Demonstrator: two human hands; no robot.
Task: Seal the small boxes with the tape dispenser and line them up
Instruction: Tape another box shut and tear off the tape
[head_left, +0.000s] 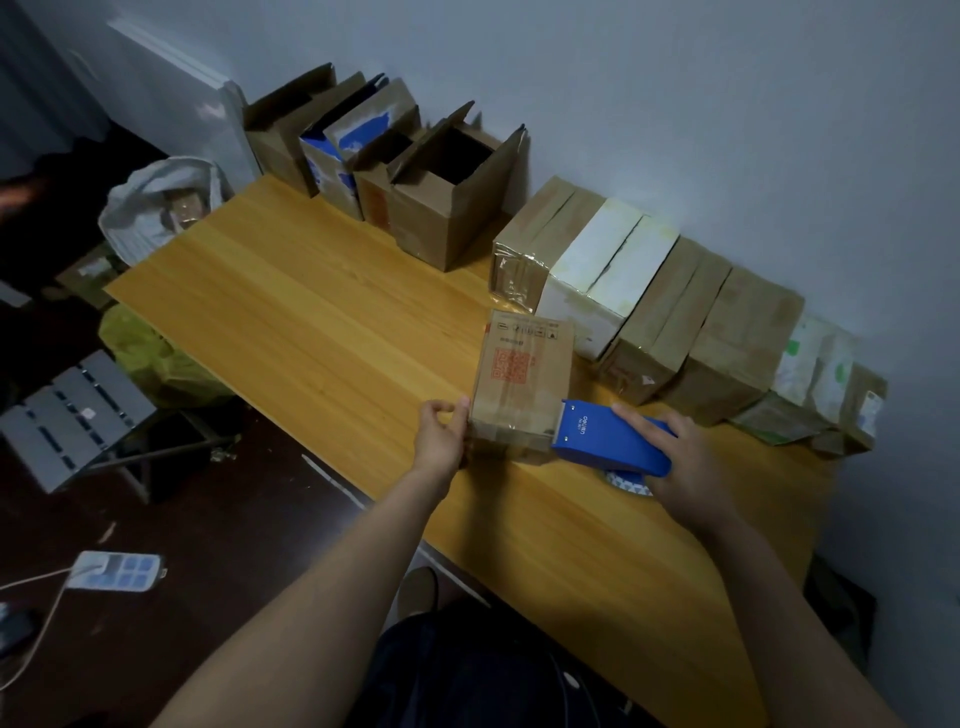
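Item one, as I log it: a small cardboard box (522, 379), brown with a red QR-code print on its top face. It stands on the wooden table (311, 322) just right of the frame's centre, and glossy clear tape shows across its near end.

Item two: a blue tape dispenser (608, 441). Its front edge is pressed against the box's near right corner, and a patterned tape roll (631, 480) shows beneath its body.

Left hand (441, 436): cupped against the box's near left edge, thumb up along the side and fingers (435, 411) curled in beside it, holding the box.

Right hand (680, 462): wrapped over the rear of the dispenser, with the index finger (636, 418) lying straight along the blue top. The other fingers curl round the far side, and I cannot tell how tightly.

Further out — a row of sealed boxes (675, 322) runs along the wall (727, 130) from middle right toward the right edge. They sit side by side and touching, mostly brown, with one white and one with green marks. The nearest of them sits just beyond the held box.

At upper centre, four open boxes (441, 208) stand against the wall with flaps up, two of them with blue print.

Off the table, on the dark floor:
- a white sack (150, 208) at upper left
- a yellow-green bag (150, 358) below it
- a grey folding stool (78, 415) at the left edge
- a power strip (117, 571) with its cable at lower left

A white panel (171, 88) leans on the wall at upper left.
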